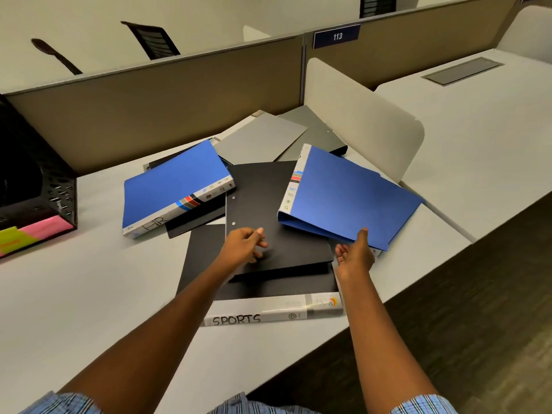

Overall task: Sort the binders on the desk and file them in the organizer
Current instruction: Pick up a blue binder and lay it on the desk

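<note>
- We took the SPORTS binder, lying flat at the near edge of the desk, as our landmark. A second black binder lay on top of it.
- Our left hand was over that upper black binder. Its fingers were loosely curled and held nothing we could make out.
- Our right hand was just right of the SPORTS binder's far corner, palm turned inward and fingers relaxed. The thumb tip touched the near edge of a blue binder but was not closed round it.
- That blue binder sat tilted beyond and to the right of the SPORTS binder. Another blue binder lay beyond and to the left, and grey binders lay farther back.
- The organizer, a black mesh box, stood well to the left of the SPORTS binder.
- We judged the sorting barely begun: the pile was unsorted, and we could not see whether any binder was filed.
- The next move likely called for a firm grip on the tilted blue binder, then lifting it clear of the black ones without dragging them.
</note>
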Demonstrator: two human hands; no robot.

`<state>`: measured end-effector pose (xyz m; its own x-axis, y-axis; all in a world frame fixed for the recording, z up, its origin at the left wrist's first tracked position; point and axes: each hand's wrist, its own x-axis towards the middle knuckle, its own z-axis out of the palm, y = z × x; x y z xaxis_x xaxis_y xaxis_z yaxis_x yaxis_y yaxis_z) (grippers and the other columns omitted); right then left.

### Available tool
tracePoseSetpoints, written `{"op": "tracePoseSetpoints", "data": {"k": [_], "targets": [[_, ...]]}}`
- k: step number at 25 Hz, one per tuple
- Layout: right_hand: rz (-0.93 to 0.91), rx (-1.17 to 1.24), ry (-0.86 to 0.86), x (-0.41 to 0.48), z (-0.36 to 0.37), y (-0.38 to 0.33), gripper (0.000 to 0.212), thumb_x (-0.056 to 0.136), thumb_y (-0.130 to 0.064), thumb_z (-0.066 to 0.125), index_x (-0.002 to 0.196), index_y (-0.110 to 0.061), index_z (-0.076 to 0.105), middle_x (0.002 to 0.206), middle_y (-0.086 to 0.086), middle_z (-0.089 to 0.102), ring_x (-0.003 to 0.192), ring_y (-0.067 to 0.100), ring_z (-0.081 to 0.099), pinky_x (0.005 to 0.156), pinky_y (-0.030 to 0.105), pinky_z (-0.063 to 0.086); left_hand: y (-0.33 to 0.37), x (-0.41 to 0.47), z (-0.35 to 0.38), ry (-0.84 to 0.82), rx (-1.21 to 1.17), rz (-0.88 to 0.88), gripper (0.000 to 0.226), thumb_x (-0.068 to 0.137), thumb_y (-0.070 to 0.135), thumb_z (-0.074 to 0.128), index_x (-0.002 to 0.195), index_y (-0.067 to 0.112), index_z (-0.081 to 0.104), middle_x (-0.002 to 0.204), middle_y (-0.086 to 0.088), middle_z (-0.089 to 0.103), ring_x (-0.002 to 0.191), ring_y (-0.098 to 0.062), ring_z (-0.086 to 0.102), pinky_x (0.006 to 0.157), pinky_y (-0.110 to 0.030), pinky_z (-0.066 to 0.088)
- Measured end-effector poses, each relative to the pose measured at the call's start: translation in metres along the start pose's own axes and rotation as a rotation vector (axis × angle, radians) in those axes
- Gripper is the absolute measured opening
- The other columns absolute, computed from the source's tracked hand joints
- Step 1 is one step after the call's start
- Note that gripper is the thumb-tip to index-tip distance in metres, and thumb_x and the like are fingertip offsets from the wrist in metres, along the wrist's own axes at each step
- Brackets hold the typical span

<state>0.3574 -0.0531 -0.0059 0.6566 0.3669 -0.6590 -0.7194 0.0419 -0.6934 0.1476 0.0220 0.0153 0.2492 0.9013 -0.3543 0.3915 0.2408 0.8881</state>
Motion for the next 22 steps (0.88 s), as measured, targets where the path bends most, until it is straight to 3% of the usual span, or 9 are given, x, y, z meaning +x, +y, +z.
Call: {"op": "tracePoseSetpoints", "data": {"k": [2, 6, 10, 16, 20, 22], "targets": [[0.063, 0.059, -0.119, 0.006, 0.001, -0.003, 0.042, 0.090, -0.044, 0.061, 0.117, -0.013, 0.053, 0.104, 0.010, 0.061, 0.085, 0.022, 0.063, 0.082, 0.032, 0.054, 0.003, 0.002, 0.006, -0.007, -0.026, -0.020, 0.028, 0.097, 0.032, 0.048, 0.090, 0.009, 0.062, 0.084, -0.007, 0.068, 0.056, -0.015, 0.058, 0.048, -0.020, 0.045], [0.143, 0.064, -0.191, 0.013, 0.008, -0.007, 0.048, 0.092, -0.033, 0.061, 0.129, -0.008, 0.047, 0.119, 0.015, 0.058, 0.106, 0.029, 0.061, 0.091, 0.036, 0.051, 0.009, 0.006, 0.010, -0.021, -0.049, -0.055, 0.031, 0.097, 0.035, 0.047, 0.092, 0.009, 0.062, 0.085, -0.008, 0.068, 0.058, -0.017, 0.059, 0.050, -0.022, 0.048], [0.179, 0.219, -0.214, 0.020, 0.011, -0.009, 0.042, 0.098, -0.012, 0.051, 0.139, -0.006, 0.040, 0.136, 0.018, 0.050, 0.123, 0.032, 0.051, 0.101, 0.044, 0.045, 0.017, 0.009, 0.002, -0.016, -0.088, -0.068, 0.035, 0.097, 0.038, 0.046, 0.095, 0.007, 0.062, 0.089, -0.011, 0.069, 0.063, -0.019, 0.061, 0.057, -0.028, 0.049], [0.107, 0.381, -0.389, 0.020, 0.003, -0.034, 0.043, 0.096, -0.007, 0.050, 0.138, -0.011, 0.039, 0.112, 0.013, 0.057, 0.110, 0.028, 0.056, 0.088, 0.039, 0.053, 0.037, 0.010, -0.007, 0.016, -0.263, -0.086, 0.050, 0.090, 0.052, 0.050, 0.101, 0.004, 0.061, 0.094, -0.014, 0.070, 0.068, -0.024, 0.064, 0.064, -0.033, 0.054], [0.151, 0.373, -0.532, 0.016, -0.007, -0.051, 0.025, 0.097, -0.012, 0.049, 0.121, -0.016, 0.052, 0.104, 0.011, 0.065, 0.093, 0.025, 0.067, 0.065, 0.034, 0.060, 0.066, -0.001, -0.006, -0.096, -0.330, -0.074, 0.060, 0.080, 0.058, 0.055, 0.105, 0.005, 0.063, 0.097, -0.013, 0.072, 0.076, -0.026, 0.068, 0.071, -0.036, 0.056], [0.137, 0.353, -0.589, 0.013, -0.006, -0.059, 0.021, 0.097, -0.013, 0.048, 0.117, -0.016, 0.055, 0.097, 0.011, 0.071, 0.083, 0.024, 0.071, 0.060, 0.033, 0.059, 0.085, -0.011, -0.005, -0.155, -0.392, -0.030, 0.064, 0.072, 0.058, 0.058, 0.108, 0.005, 0.061, 0.101, -0.014, 0.072, 0.081, -0.027, 0.069, 0.074, -0.038, 0.057]]}}
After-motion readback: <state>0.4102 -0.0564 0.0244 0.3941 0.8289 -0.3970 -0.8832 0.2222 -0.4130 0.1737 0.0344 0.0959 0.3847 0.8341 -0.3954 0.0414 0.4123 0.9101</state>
